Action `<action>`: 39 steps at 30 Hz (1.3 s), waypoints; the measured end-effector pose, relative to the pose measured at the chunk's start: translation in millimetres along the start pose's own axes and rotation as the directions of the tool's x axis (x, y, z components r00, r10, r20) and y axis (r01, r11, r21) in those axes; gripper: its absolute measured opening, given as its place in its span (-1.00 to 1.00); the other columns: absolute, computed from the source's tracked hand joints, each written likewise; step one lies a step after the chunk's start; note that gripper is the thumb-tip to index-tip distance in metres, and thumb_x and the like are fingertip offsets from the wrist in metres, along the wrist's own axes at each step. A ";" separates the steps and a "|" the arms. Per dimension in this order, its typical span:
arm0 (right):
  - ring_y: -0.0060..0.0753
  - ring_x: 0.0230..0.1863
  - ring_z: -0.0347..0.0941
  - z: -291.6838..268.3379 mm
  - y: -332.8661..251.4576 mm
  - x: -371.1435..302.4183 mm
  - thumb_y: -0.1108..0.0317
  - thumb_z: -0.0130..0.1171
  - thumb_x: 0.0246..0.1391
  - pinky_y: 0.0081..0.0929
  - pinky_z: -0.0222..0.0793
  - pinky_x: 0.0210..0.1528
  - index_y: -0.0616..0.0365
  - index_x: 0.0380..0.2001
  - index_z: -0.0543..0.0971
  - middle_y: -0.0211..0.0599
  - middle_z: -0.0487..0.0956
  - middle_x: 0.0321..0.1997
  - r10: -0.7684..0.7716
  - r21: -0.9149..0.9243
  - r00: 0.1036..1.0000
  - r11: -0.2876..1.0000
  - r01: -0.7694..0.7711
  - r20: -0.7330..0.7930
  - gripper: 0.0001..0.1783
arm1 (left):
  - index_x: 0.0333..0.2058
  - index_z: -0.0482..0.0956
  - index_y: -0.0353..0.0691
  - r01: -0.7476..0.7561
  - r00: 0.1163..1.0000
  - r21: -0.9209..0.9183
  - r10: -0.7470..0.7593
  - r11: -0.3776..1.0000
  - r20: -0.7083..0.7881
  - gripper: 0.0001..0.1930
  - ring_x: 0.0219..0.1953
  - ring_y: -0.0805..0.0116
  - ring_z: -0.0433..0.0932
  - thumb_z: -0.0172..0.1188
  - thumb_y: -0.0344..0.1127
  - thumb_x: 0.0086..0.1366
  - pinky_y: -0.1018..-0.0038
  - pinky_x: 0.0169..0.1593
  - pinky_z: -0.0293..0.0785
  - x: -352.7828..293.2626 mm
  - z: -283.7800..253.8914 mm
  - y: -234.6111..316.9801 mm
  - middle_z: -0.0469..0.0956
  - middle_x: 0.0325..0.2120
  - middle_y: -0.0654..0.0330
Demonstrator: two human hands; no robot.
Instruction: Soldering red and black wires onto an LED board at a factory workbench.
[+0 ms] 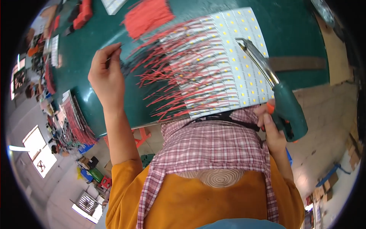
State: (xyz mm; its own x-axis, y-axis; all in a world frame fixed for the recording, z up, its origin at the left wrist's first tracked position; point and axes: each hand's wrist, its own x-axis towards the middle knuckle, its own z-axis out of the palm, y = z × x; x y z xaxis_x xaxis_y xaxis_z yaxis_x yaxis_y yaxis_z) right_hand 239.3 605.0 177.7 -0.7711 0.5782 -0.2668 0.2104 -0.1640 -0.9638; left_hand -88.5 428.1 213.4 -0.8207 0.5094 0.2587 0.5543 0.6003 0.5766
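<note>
My left hand (106, 74) is raised over the green table (293, 34) and pinches a thin wire (114, 51) between its fingertips. My right hand (272, 128) grips the dark green handle of a soldering iron (284, 103), whose metal barrel points up and left over white LED strip boards (232, 57). The boards lie side by side, with many red wires (171, 72) sticking out from their left ends.
A loose bundle of red wires (148, 15) lies at the far side of the table. More boards with wires are stacked at the table's left edge (74, 118). Red parts (82, 15) sit at the far left. A plaid apron (213, 145) covers my front.
</note>
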 end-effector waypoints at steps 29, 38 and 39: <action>-0.27 -0.34 0.55 -45.8 9.4 -89.4 0.48 0.23 -0.15 -0.49 0.46 -0.28 -0.08 -0.34 0.65 -0.39 0.64 -0.32 0.325 -0.509 0.946 0.816 -0.274 0.012 -0.75 | -0.40 0.61 -0.28 -0.653 0.689 -0.192 0.680 0.732 0.251 -0.70 -0.49 0.28 0.49 0.27 -0.64 -0.23 0.46 -0.46 0.43 -112.5 95.2 106.5 0.52 -0.54 0.21; -0.26 -0.32 0.51 -46.7 31.4 -104.9 0.45 0.31 -0.25 -0.40 0.45 -0.31 -0.19 -0.37 0.67 -0.41 0.62 -0.33 0.215 -0.652 0.976 0.735 -0.185 -0.035 -0.71 | -0.40 0.62 -0.25 -0.699 0.682 -0.092 0.699 0.709 0.215 -0.71 -0.49 0.33 0.51 0.25 -0.64 -0.19 0.50 -0.46 0.45 -118.4 99.3 110.3 0.53 -0.54 0.25; -0.26 -0.32 0.51 -47.1 33.8 -106.1 0.45 0.31 -0.25 -0.40 0.45 -0.31 -0.19 -0.37 0.67 -0.41 0.62 -0.33 0.214 -0.652 0.976 0.736 -0.184 -0.034 -0.71 | -0.40 0.62 -0.25 -0.699 0.681 -0.091 0.700 0.709 0.216 -0.71 -0.49 0.33 0.51 0.25 -0.64 -0.19 0.50 -0.46 0.45 -118.6 99.4 110.9 0.53 -0.54 0.25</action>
State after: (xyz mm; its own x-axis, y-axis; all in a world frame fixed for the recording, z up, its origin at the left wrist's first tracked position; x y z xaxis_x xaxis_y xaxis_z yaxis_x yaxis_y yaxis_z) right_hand 356.6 575.7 173.2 -0.6869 0.5568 -0.4670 0.6886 0.2934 -0.6631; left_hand 84.1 495.6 169.7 -0.1416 0.8999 0.4125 0.9544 0.0135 0.2982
